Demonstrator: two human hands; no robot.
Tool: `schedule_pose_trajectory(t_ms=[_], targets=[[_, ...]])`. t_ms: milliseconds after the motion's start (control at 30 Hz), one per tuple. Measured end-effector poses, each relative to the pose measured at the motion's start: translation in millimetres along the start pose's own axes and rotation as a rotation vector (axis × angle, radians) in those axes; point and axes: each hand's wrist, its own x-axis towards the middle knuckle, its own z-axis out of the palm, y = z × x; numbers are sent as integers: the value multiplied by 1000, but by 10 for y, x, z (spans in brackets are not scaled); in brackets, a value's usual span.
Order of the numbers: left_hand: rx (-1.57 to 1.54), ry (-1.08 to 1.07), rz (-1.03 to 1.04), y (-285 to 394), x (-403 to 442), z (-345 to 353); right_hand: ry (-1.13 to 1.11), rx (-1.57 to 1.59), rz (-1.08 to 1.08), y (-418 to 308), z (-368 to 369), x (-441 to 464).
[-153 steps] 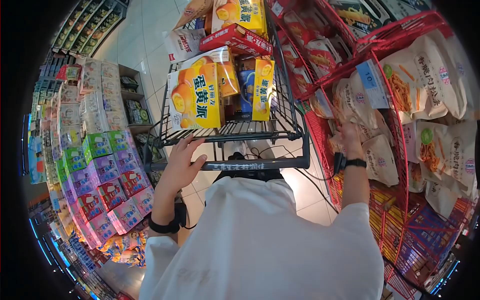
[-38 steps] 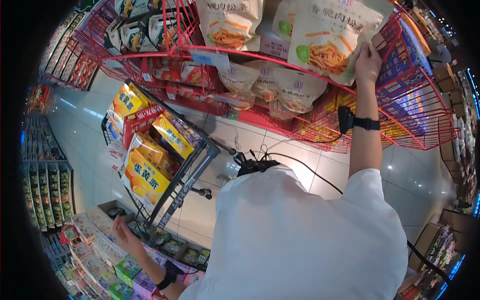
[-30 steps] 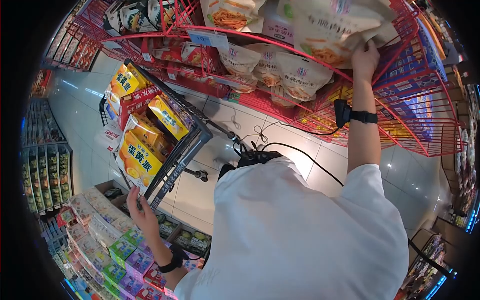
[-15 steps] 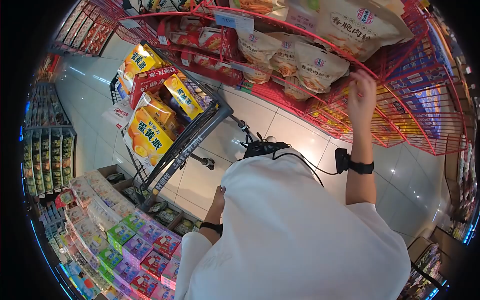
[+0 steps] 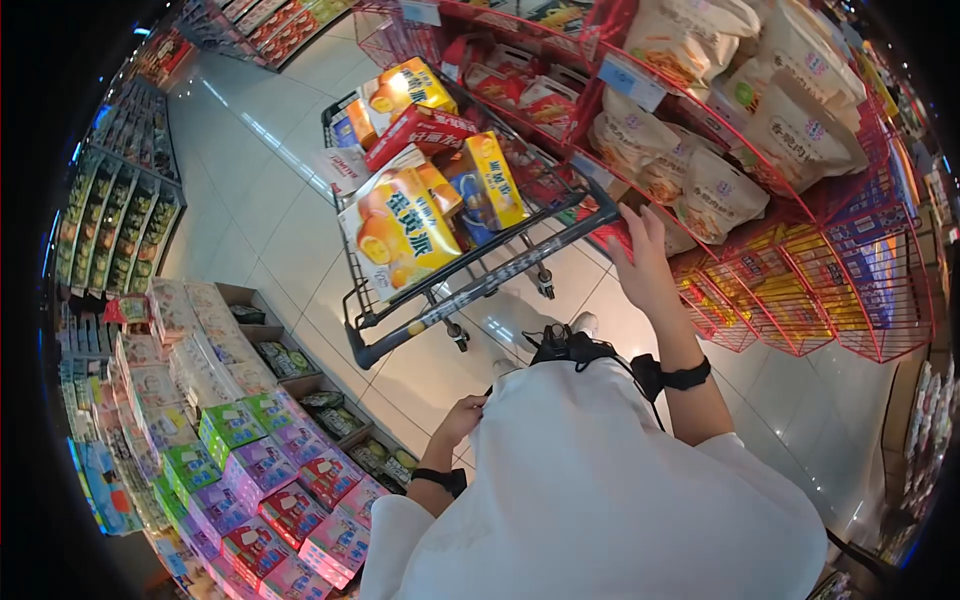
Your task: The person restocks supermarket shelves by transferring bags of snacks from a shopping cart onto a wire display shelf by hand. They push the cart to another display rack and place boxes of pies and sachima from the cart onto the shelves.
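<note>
My right hand (image 5: 645, 262) is open, fingers spread, near the right end of the handle of a black shopping cart (image 5: 480, 288); whether it touches the handle is unclear. My left hand (image 5: 462, 418) is by the side of my white shirt (image 5: 610, 480), its fingers curled at the cloth; they are partly hidden. In the cart lie a large yellow box (image 5: 405, 235), a narrow yellow box (image 5: 497, 180), a red box (image 5: 420, 135), another yellow box (image 5: 410, 88) and a white bag (image 5: 343, 170).
Red wire racks (image 5: 765, 150) on the right hold beige snack bags (image 5: 720, 195) and yellow packets (image 5: 765, 290). Stacked colourful boxes (image 5: 265, 470) stand at the lower left, beside open trays of packets (image 5: 325, 405). Tiled floor (image 5: 240, 200) shows beyond the cart. Shelves (image 5: 120, 215) line the far left.
My right hand held a beige bag on the rack, let go, and has come down to the cart handle. My left hand moved from beside the cart to my shirt. The view has turned back toward the cart.
</note>
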Motion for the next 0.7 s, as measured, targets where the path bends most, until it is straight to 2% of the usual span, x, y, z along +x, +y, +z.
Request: schedule_pose_trajectory(t_ms=[33, 100, 200, 233, 300, 333, 400, 433, 500, 533, 600, 667, 700], targets=[[-16, 7, 6, -137, 33, -44, -10, -1, -16, -180, 147, 6], [101, 22, 160, -375, 109, -94, -104, -390, -299, -512, 426, 17], [165, -5, 162, -142, -171, -108, -349, -317, -439, -770, 978, -181], [140, 7, 167, -254, -122, -125, -364, -321, -463, -891, 1085, -251], [212, -168, 128, -360, -71, -145, -472, -393, -466, -1065, 1238, -356], [192, -164, 130, -374, -130, -115, -486, -398, -479, -1098, 1268, -357], [35, 172, 257, -380, -278, -31, -499, -398, -423, -1126, 1269, -348], [25, 171, 252, -420, -247, -24, -511, -402, -426, -1129, 1245, -331], [-205, 577, 751, -418, -121, -105, -571, -358, -414, -1129, 1192, -261], [-205, 588, 750, -276, -174, -217, -574, -352, -422, -1134, 1200, -259], [-423, 776, 535, 264, -477, -533, -568, -369, -401, -1153, 1220, -246], [-517, 1064, 588, 848, -627, -889, -580, -389, -367, -1102, 1273, -246], [-450, 1155, 674, 931, -575, -997, -577, -387, -373, -1110, 1266, -248]])
